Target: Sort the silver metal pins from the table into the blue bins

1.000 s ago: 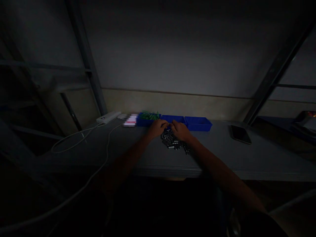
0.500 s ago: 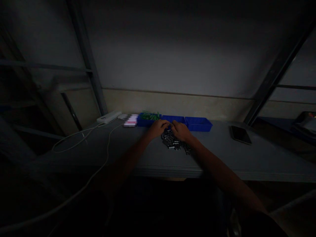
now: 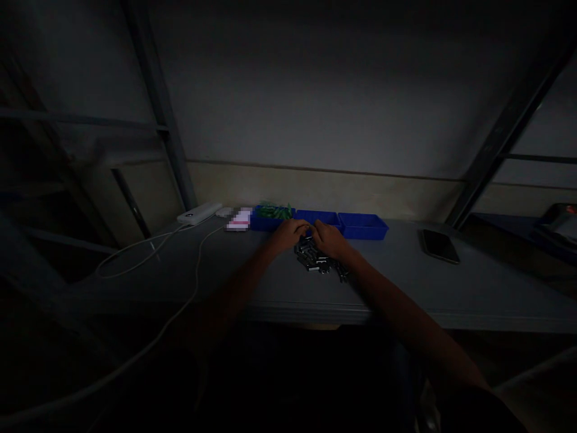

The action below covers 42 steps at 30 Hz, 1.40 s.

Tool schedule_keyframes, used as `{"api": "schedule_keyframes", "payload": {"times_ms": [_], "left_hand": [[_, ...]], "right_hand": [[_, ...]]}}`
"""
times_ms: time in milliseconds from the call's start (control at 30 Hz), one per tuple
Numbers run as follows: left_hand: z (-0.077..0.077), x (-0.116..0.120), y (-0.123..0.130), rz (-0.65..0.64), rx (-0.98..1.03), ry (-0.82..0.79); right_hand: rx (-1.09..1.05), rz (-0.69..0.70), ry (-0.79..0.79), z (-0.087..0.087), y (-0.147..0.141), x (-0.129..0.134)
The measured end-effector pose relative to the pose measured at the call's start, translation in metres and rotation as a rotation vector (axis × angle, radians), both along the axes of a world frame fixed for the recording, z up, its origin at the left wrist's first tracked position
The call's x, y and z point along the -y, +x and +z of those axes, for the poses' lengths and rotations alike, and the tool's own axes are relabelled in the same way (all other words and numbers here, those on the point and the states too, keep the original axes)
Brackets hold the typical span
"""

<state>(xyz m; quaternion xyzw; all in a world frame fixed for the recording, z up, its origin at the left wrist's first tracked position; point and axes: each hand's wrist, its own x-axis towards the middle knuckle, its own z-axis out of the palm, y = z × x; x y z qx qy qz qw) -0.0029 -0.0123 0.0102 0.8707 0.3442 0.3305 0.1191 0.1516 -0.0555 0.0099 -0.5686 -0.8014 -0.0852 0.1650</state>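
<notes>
A pile of small metal parts is lying on the table before the blue trays. At its far edge, left hand and right hand are sitting fingertips-close; from here, I cannot tell whether they are gripping anything. Poor light may be inviting dropped parts; the low right wrist, scattering.

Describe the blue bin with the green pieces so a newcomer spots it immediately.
Start at the long grey table; along its far side, beyond the heap of small shiny pieces, stands a row of three blue bins. Take the leftmost bin, beside the pixelated pink-and-white patch. It alone shows green pieces rising above its rim.
</notes>
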Motion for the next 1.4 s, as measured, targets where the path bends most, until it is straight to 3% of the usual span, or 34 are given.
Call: {"api": "schedule_keyframes", "payload": {"times_ms": [400, 733, 933, 1200, 1400], "left_hand": [[-0.001, -0.002, -0.003, 0.032, -0.048, 0.079], [-0.003, -0.006, -0.005, -0.006, -0.028, -0.025], [-0.002, -0.003, -0.008, -0.019, -0.031, 0.001], [-0.001, 0.001, -0.005, 0.010, 0.012, -0.024], [-0.004, 0.003, 0.002, -0.024, 0.142, -0.044]], "right_hand": [[0.008, 0.048, 0.011, 0.000, -0.001, 0.003], [0.049, 0.054, -0.001, -0.003, -0.001, 0.001], [0.064, 0.070, 0.000, -0.001, -0.001, 0.005], [-0.016, 0.075, 0.006, -0.002, 0.000, -0.001], [-0.232, 0.102, -0.011, -0.004, 0.006, -0.009]]}}
